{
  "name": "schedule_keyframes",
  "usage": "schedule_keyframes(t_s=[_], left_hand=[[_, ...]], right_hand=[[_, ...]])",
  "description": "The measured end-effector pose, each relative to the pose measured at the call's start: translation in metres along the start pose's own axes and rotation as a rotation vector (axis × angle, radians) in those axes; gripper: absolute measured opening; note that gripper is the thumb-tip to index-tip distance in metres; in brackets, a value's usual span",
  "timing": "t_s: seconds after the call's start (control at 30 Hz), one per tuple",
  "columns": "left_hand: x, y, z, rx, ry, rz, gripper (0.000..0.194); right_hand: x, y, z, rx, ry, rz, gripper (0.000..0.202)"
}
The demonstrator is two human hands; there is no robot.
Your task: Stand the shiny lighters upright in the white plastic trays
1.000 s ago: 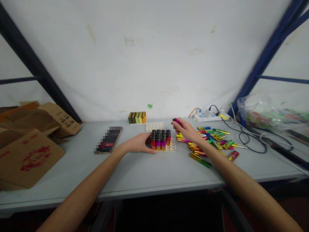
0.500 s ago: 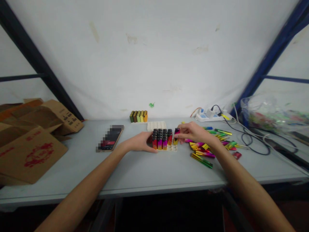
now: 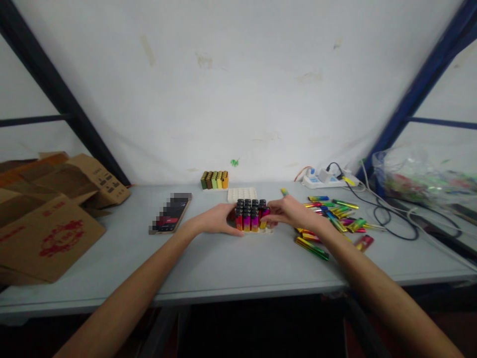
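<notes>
Upright lighters [image 3: 246,221] with black tops and red, purple and yellow bodies stand in rows in a white tray [image 3: 270,230]. My left hand [image 3: 218,219] is closed around the tray's left side, thumb along the front edge, the other fingers partly hidden behind the lighters. In a pinch, my right hand [image 3: 286,211] holds one purple-and-yellow lighter [image 3: 264,223] upright at the right end of the rows, low over the tray. Whether its base sits in a slot I cannot tell.
Loose shiny coloured lighters or sleeves [image 3: 312,247] lie to the right. Behind are a white slotted tray [image 3: 242,194] and a block of yellow-green lighters [image 3: 214,180]. A phone [image 3: 173,214] and cardboard boxes [image 3: 52,241] are left; a power strip [image 3: 324,179] with cables is back right.
My right hand has moved left and slightly down, bringing its lighter against the standing rows. My left hand stays at the tray's left side.
</notes>
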State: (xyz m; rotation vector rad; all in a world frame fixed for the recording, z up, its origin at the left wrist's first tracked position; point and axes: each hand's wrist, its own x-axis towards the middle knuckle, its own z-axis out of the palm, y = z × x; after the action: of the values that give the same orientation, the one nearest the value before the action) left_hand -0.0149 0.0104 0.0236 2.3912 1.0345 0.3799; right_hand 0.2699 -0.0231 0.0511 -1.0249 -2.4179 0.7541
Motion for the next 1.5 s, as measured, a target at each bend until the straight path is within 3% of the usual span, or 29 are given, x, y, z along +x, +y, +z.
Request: schedule_keyframes(t_s=[0.17, 0.33, 0.73, 1.03, 1.17, 1.33, 1.5], left_hand=[[0.0, -0.001, 0.0, -0.008, -0.007, -0.012, 0.077], [0.001, -0.002, 0.001, 0.009, 0.004, -0.023, 0.08], [0.0, -0.002, 0.0, 0.025, -0.013, -0.029, 0.077], [0.0, 0.0, 0.0, 0.022, -0.023, -0.022, 0.08], [0.001, -0.001, 0.0, 0.018, -0.027, -0.024, 0.079], [0.002, -0.003, 0.002, 0.049, -0.022, -0.051, 0.076], [0.002, -0.003, 0.002, 0.035, -0.017, -0.035, 0.075]], right_hand=[[0.001, -0.002, -0.001, -0.144, 0.024, 0.002, 0.039], [-0.001, 0.005, -0.006, -0.129, -0.029, 0.038, 0.043], [0.006, 0.003, 0.003, -0.185, 0.01, 0.067, 0.034], [0.008, 0.012, 0.008, -0.207, -0.027, 0.007, 0.053], [0.005, 0.018, -0.004, -0.11, -0.095, -0.006, 0.054], [-0.002, 0.045, -0.03, -0.274, 0.188, 0.094, 0.049], [0.0, 0.085, -0.036, -0.512, 0.333, 0.218, 0.03]])
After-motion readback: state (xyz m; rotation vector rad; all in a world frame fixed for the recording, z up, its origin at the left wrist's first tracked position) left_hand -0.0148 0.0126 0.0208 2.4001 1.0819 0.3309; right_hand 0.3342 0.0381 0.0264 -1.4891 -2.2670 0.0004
